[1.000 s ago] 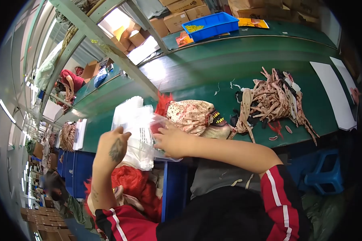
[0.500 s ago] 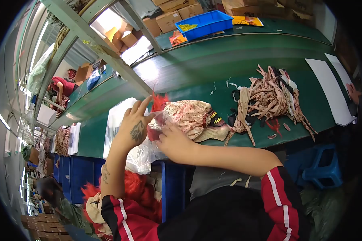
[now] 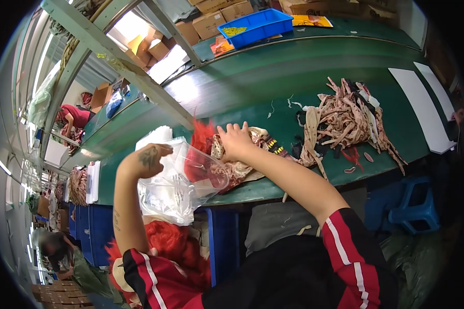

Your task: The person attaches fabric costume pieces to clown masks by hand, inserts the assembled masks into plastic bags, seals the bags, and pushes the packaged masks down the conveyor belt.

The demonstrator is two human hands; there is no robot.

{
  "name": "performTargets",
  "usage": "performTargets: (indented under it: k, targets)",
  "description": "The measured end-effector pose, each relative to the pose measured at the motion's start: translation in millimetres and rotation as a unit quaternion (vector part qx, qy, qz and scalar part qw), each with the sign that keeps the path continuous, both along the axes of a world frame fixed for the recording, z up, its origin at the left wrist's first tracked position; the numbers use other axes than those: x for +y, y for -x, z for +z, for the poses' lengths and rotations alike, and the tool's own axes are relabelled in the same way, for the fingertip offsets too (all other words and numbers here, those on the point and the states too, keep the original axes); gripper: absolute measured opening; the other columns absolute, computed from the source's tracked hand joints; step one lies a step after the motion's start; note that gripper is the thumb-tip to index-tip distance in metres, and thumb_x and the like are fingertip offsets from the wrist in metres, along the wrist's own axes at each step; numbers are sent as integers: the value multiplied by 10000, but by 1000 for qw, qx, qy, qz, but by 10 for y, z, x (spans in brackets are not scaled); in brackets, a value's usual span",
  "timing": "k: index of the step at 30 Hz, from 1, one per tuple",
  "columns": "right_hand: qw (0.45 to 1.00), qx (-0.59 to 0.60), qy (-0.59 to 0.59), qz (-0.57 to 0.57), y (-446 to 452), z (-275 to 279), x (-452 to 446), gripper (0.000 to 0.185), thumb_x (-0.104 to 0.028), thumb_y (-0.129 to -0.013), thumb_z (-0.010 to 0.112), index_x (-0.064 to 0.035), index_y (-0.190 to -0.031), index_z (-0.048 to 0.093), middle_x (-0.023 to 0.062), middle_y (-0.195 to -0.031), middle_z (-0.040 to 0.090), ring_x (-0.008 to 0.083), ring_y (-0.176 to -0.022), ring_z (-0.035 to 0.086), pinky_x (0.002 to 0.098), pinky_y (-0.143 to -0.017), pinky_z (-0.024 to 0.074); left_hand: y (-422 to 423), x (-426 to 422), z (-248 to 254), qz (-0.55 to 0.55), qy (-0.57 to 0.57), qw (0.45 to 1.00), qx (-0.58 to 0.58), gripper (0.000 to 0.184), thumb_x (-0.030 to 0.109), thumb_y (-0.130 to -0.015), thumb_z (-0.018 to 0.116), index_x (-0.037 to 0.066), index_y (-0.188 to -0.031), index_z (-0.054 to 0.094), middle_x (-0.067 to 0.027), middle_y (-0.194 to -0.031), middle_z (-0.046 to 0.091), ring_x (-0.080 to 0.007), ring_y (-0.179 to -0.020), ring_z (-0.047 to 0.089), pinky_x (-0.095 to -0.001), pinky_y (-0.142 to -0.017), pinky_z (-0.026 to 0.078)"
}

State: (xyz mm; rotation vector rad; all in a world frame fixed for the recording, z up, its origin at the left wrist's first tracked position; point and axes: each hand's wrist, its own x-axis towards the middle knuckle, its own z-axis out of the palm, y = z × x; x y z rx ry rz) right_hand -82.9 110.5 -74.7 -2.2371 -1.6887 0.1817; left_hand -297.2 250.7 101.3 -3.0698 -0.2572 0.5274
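Note:
A mask (image 3: 260, 138) with red hair (image 3: 203, 135), blotched skin and yellow teeth lies on the green table. My right hand (image 3: 235, 141) rests on it, fingers spread over the blotched part; the thumb is hidden. A clear plastic bag (image 3: 206, 172) lies over part of the red hair, its edge beside my right hand. My left hand (image 3: 150, 159) is at the bag's left side with curled fingers, seemingly gripping it; the exact contact is hard to see. Beneath lies a stack of clear bags (image 3: 165, 198).
A heap of blotched strips (image 3: 348, 121) lies to the right, near white boards (image 3: 417, 108). A blue tray (image 3: 258, 28) stands at the back. Below the table are a blue bin (image 3: 224, 247) and more red-haired masks (image 3: 175, 242). A metal post (image 3: 139, 80) rises at left.
My left hand has moved left and down, away from my right hand. My right hand has gone from the bag onto the mask. The bag now spreads flatter over the red hair.

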Motion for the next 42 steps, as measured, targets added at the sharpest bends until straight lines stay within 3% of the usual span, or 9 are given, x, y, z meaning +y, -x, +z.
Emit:
performTargets:
  k: [3, 4, 6, 10, 16, 20, 26, 37, 42]
  targets:
    - [991, 7, 132, -8, -18, 83, 167, 900, -500, -544, 880, -84, -1278, 565, 120, -1185, 601, 303, -1191, 519, 526, -999, 358, -207, -255, 446, 222, 136, 964, 50, 560, -86, -727, 537, -64, -1286, 550, -160, -1400, 516, -244, -745, 721, -313, -580, 589]
    - [991, 8, 132, -8, -22, 66, 213, 900, -500, -544, 880, -84, -1278, 565, 120, -1185, 601, 303, -1191, 519, 526, -999, 358, -268, -311, 568, 239, 119, 960, 79, 588, -45, -705, 546, -59, -1293, 544, -169, -1395, 521, -265, -1020, 669, -340, -676, 589]
    - [983, 17, 183, 15, -39, 38, 286, 600, -441, -601, 855, -156, -1099, 678, 96, -1141, 629, 297, -1174, 531, 489, -942, 384, -145, -10, 464, 58, 39, 998, -6, 582, -26, -692, 544, -60, -1272, 564, -195, -1369, 540, -316, -988, 675, -362, -749, 574]
    - [999, 25, 33, -16, -49, -328, 371, 409, -372, -676, 794, -227, -1049, 713, 105, -1140, 646, 309, -1166, 539, 477, -929, 393, -88, 92, 378, 57, 6, 997, -52, 595, -22, -661, 527, -65, -1252, 578, -211, -1352, 549, -346, -989, 668, -370, -804, 553]
    - [993, 111, 13, 32, -112, -199, 342, 401, -284, -657, 764, -214, -1050, 726, 78, -1067, 705, 278, -1072, 613, 430, -887, 451, -171, -262, 464, 147, 126, 978, -75, 657, -92, -618, 445, -78, -1266, 558, -195, -1410, 505, -271, -655, 698, -345, -620, 559]
    - [958, 274, -69, 53, -221, -29, 303, 469, -171, -551, 822, -125, -1008, 729, 94, -895, 733, 287, -793, 692, 380, -772, 537, -107, -363, 539, 151, 194, 964, -100, 662, -114, -633, 412, -75, -1281, 546, -188, -1426, 492, -238, -531, 661, -329, -550, 540]
    - [741, 603, -281, 93, -557, 731, 27, 327, -31, -708, 754, -20, -1031, 704, 63, -992, 720, 119, -896, 655, 299, -783, 526, 51, -324, 571, 100, 144, 970, -168, 691, -127, -650, 397, -53, -1326, 516, -196, -1431, 486, -222, -535, 657, -322, -556, 540]
    - [831, 405, -356, 138, -737, 1890, -846, 414, 42, -682, 758, 16, -1080, 650, 73, -1001, 716, 162, -907, 682, 297, -841, 541, -268, -612, 454, 181, 131, 952, -209, 662, -108, -629, 432, -54, -1278, 551, -207, -1367, 539, -257, -707, 693, -335, -560, 547]
    - [950, 56, -308, 20, -335, 1692, -850, 301, -235, -661, 794, -113, -920, 703, 169, -862, 685, 348, -825, 672, 444, -748, 520, -528, -872, 586, 238, 241, 916, -215, 571, -116, -615, 460, -13, -1152, 627, -158, -1047, 643, -239, -669, 669, -345, -554, 531]
